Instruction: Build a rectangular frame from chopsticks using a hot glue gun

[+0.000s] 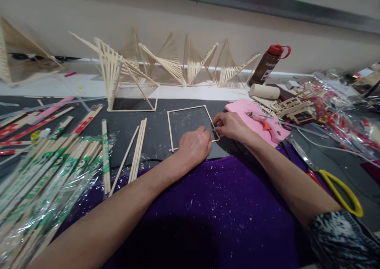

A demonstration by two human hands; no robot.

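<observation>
A square frame of thin wooden sticks (170, 128) lies flat on the dark mat (154, 132). My left hand (193, 146) is curled closed over the frame's near side. My right hand (230, 125) pinches the frame's near right corner with its fingertips. Both forearms reach in over a purple cloth (213, 205) dusted with white specks.
Wrapped chopsticks (44, 174) pile at the left, loose sticks (137, 150) beside them. Stick sculptures (124, 77) line the back wall. A pink pad with a glue gun (263, 123), a brown bottle (268, 65), a roll (264, 91), yellow-handled scissors (341, 188) and plastic bags (344, 118) fill the right.
</observation>
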